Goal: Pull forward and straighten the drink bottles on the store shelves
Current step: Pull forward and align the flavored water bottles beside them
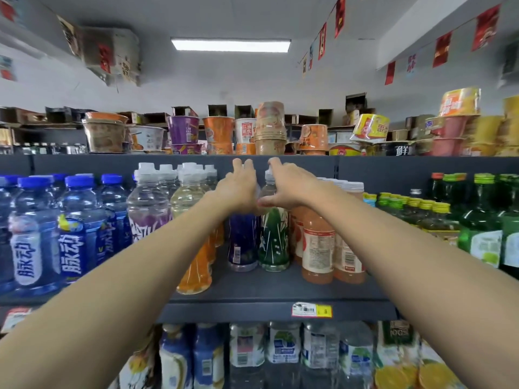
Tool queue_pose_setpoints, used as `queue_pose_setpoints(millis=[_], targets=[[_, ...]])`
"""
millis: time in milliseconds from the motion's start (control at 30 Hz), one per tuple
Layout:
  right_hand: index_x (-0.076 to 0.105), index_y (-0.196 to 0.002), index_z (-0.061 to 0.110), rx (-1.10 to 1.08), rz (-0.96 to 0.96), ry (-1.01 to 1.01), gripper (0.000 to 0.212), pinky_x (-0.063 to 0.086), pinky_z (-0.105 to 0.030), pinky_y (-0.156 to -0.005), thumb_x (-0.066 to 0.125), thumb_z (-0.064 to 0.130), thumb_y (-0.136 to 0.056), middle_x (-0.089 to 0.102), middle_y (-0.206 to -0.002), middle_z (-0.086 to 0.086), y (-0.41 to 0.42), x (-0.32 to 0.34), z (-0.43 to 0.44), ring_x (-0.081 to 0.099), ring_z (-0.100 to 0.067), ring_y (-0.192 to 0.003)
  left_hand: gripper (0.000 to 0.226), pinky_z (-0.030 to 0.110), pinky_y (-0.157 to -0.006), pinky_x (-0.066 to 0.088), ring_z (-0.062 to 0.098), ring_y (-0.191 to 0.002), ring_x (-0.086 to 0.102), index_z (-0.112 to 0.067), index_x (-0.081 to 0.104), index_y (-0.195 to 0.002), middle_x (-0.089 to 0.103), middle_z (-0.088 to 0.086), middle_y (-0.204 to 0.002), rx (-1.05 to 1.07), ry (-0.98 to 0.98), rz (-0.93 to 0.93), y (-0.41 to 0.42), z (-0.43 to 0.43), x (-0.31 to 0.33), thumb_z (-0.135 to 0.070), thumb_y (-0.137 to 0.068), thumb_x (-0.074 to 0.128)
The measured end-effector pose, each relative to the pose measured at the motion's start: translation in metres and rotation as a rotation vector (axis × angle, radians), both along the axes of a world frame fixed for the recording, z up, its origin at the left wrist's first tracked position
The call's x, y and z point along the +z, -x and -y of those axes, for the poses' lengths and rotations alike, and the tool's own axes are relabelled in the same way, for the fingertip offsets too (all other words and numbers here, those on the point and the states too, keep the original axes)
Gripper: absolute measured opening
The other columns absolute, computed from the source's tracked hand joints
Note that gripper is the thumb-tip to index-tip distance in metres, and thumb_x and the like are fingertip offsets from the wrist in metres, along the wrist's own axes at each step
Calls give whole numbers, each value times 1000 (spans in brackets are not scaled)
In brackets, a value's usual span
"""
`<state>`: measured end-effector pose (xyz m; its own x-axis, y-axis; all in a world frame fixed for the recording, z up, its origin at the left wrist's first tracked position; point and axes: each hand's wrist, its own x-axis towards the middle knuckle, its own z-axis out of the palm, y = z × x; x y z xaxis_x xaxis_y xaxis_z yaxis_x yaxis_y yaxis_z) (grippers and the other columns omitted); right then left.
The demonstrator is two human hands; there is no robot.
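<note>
Both of my arms reach into the middle shelf [280,290]. My left hand [238,186] wraps the upper part of a purple-labelled bottle [243,242]. My right hand [289,186] closes around the neck of a green-labelled bottle [273,240] beside it. Both bottles stand upright, set back from the shelf's front edge. An orange bottle [196,273] stands further forward on the left, partly behind my left forearm. Pink juice bottles [317,248] stand to the right.
Blue-capped water bottles [73,234] fill the shelf's left side, green bottles [480,228] the right. Instant noodle cups [269,127] crowd the top shelf. More drink bottles [283,349] sit on the shelf below. A yellow price tag [311,309] marks the shelf edge.
</note>
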<state>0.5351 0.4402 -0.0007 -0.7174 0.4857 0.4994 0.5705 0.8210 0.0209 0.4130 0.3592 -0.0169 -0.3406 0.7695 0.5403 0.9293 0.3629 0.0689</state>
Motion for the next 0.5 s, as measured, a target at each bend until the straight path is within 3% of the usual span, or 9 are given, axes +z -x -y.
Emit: queue_pose_setpoints(millis=[100,267,500], targets=[[17,-150,9,13,-15,65,117,49,-41,-90,87,50,-67,52,-135,-19,4,-2,0,55,-36,-120,115,43,-93,51,40,-121,53,-6,23,-146,29,17,-143,-31,-11,-68,6,2,-1,-43,-62,93],[15,-151,8,23,-29,135,115,50,-37,-85,89,42,-70,53,-135,-18,4,1,2,57,-33,-116,118,41,-101,48,37,-126,49,-7,25,-148,31,17,-145,-91,11,-43,10,9,4,-42,-60,95],[24,-149,13,-1,21,118,111,50,-36,-84,89,49,-66,48,-137,-13,-8,12,9,54,-29,-116,122,41,-102,47,33,-130,44,-10,27,-147,39,15,-145,-174,60,10,9,25,14,-44,-53,96]])
